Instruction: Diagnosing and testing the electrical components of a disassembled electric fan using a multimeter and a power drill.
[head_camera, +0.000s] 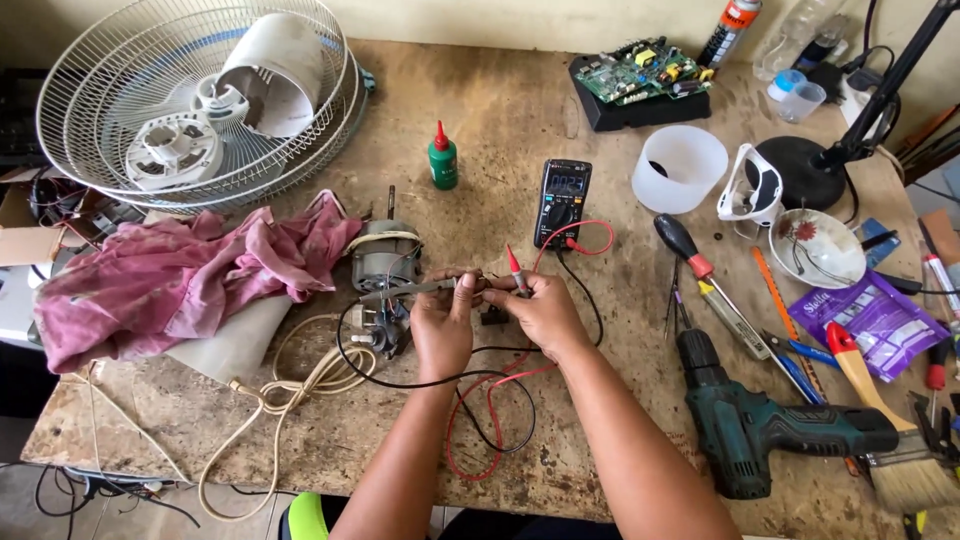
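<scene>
Both forearms reach up from 6 o'clock. Left hand (443, 322) pinches wire end by fan motor (384, 262) at 9 o'clock. Right hand (538, 310) holds red probe (515, 270) on it; meter (562, 202) at 12 o'clock. Probe may slip off if hands shake.

A big worn table (520, 120) with a rough brown top fills most of the view. Behind it runs a plain pale wall (520, 22). Soft daylight falls on the table, and at the bottom left edge you can see a bit of grey floor (30, 495).
</scene>
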